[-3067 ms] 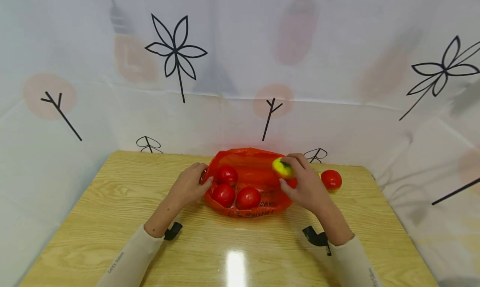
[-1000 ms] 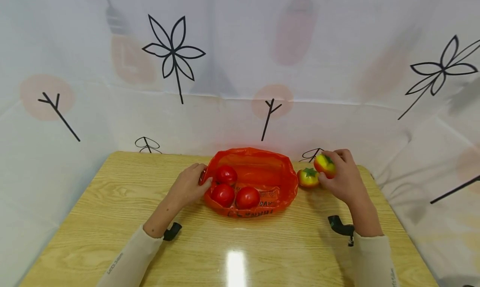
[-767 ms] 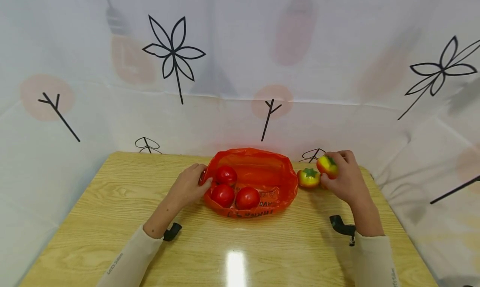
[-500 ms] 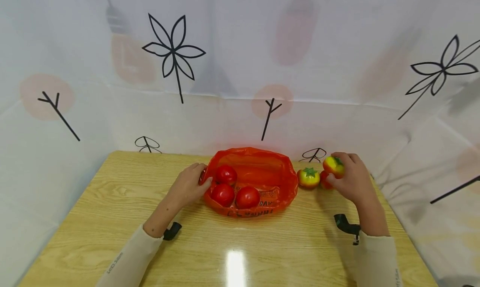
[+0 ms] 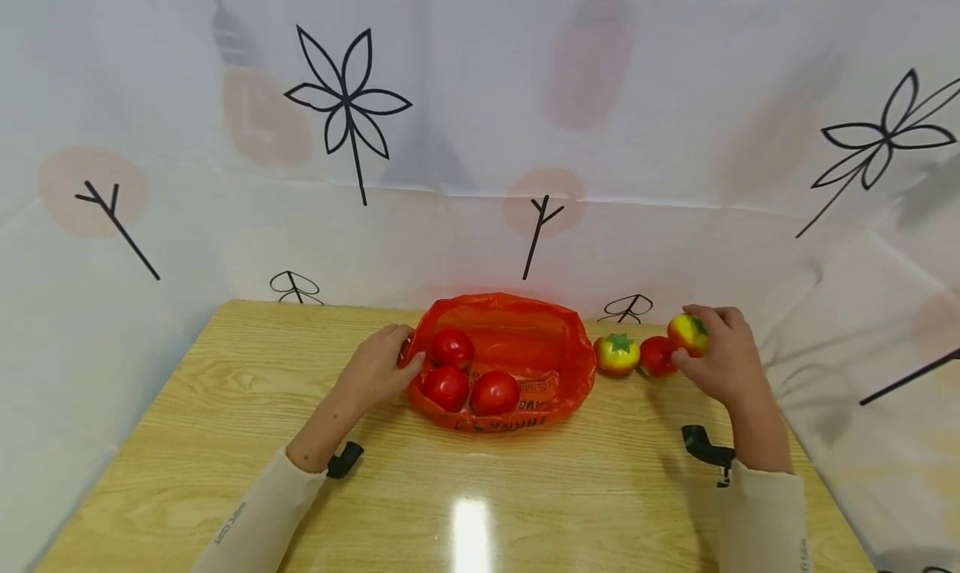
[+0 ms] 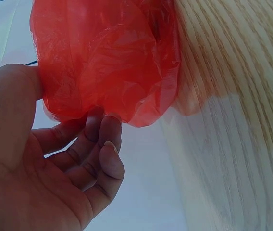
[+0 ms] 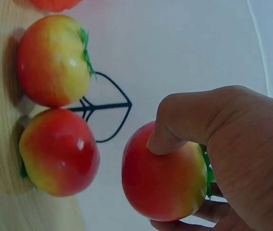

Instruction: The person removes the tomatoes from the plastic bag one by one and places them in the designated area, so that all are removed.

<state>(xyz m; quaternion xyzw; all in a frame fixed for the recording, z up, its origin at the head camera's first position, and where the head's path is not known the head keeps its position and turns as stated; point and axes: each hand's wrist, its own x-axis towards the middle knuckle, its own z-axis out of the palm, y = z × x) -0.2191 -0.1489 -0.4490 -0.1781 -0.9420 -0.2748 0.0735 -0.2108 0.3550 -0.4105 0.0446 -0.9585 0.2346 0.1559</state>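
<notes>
Rightward and away from the red bag (image 5: 517, 348) the held tomato (image 5: 687, 333) has been carried over the last second, and a red tomato (image 5: 657, 356) that was hidden behind the right hand (image 5: 723, 361) is now uncovered on the wooden table (image 5: 225, 406). The held tomato, red with a yellow-green top, is gripped between thumb and curled fingers (image 7: 175, 127), just right of the red tomato and slightly raised above the tabletop; whether it touches that neighbour cannot be told. A row is thus formed at the table's far right: a yellow-red tomato with a green calyx (image 5: 617, 354) nearest the bag, the red one beside it, and the held one at the outer end. From the right wrist view the two resting tomatoes (image 7: 55, 60) (image 7: 59, 151) are seen side by side, with the held one (image 7: 163, 185) apart from them by a narrow gap. The free spot on the table lies directly below and just right of the gripped fruit, so the right hand is by far the nearer one to it. The bag's left rim is pinched by the left hand (image 5: 375, 373), fingers (image 6: 105, 139) curled into the thin plastic (image 6: 107, 57). Three red tomatoes (image 5: 450, 388) are left inside the bag, well apart from the row.
</notes>
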